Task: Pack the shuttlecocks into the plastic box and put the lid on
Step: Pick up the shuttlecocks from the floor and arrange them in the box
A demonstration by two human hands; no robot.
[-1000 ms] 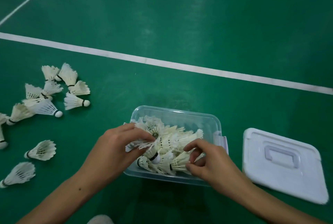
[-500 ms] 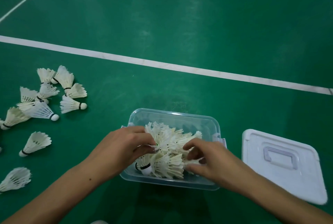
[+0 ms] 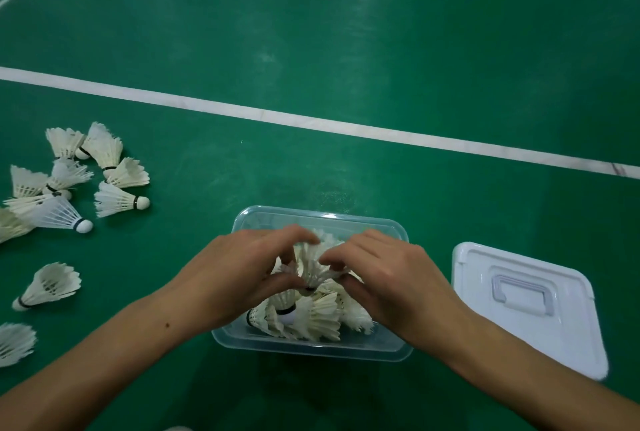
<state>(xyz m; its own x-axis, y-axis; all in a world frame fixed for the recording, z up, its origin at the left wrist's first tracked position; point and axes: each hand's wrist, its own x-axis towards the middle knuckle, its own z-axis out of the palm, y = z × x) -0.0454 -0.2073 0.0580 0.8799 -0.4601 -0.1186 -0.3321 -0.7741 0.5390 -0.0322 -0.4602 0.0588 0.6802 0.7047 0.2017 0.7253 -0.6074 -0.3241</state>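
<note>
Green court floor (image 3: 346, 32), white line (image 3: 311, 124) crossing mid-frame. Clear plastic box (image 3: 313, 347) sits lower centre, long axis running left-right, partly filled with shuttlecocks (image 3: 311, 318).

Both hands are over the box. Left hand (image 3: 235, 271) and right hand (image 3: 388, 274) meet at the box centre, fingers curled, pinching the same shuttlecock (image 3: 313, 266) between them: feathers up-frame, cork toward the lower edge. Both are closed on it; neither palm shows.

Loose shuttlecocks (image 3: 79, 184) lie in a cluster at left of frame, well apart from the box, with more at lower left (image 3: 48, 285). All lie on the left hand's side, so that hand is the nearer one for fetching them.

Lid (image 3: 526, 312) lies flat at right of frame, handle up, just beside the box and near the right forearm.

Judgement: the step in hand is seating this shuttlecock among the others. Packing is roughly half done; lid not yet on.
</note>
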